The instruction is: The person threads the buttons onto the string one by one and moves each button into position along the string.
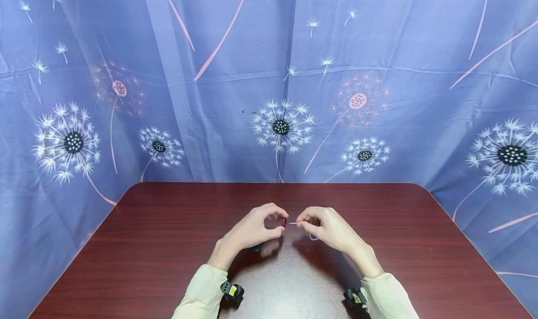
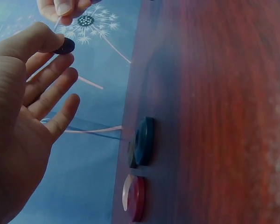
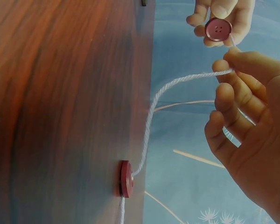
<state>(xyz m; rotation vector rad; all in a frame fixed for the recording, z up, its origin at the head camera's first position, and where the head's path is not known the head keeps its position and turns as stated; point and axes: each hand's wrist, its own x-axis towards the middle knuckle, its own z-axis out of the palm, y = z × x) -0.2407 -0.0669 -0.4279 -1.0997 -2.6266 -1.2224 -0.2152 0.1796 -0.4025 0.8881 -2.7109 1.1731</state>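
Between thumb and fingertips, my left hand (image 1: 252, 228) pinches a dark red four-hole button (image 3: 218, 29) by its edge. My right hand (image 1: 332, 228) faces it a short way off and pinches a pale twisted cord (image 3: 163, 93) near its end. In the right wrist view, the cord's short tip reaches up to the held button's rim. From the right fingers the rest of the cord curves down to a second red button (image 3: 126, 179) at the table, which it passes through. Both hands are raised above the table.
Near the left hand, a blue button (image 2: 145, 141) lies beside a darker one, and a red button (image 2: 137, 198) lies against a pale one (image 2: 126, 192). A patterned blue curtain (image 1: 227, 99) hangs behind the brown table (image 1: 168, 244).
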